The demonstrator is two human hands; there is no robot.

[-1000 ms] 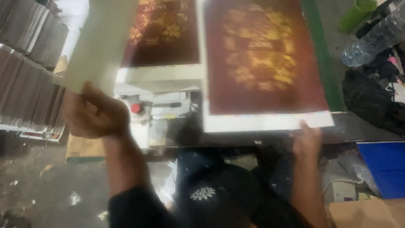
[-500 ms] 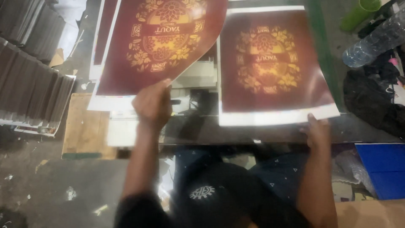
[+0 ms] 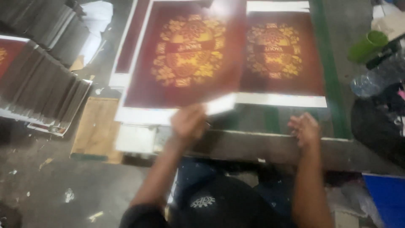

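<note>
Maroon printed paper sheet with gold floral ornament [image 3: 185, 63] is gripped by the left hand [image 3: 188, 121]; the right hand [image 3: 304, 128] is held open above the table [image 3: 270, 145].

left hand [image 3: 188, 122]: grips near white margin of a maroon sheet with gold ornament [image 3: 185, 59], blurred | right hand [image 3: 304, 128]: fingers spread, bare, just above surface [image 3: 278, 145] near edge | second maroon sheet [image 3: 280, 55]: flat on surface, partly overlapped by held sheet | sheet stacks [image 3: 38, 80]: beyond left edge | green cup [image 3: 367, 45]: beyond right edge
</note>
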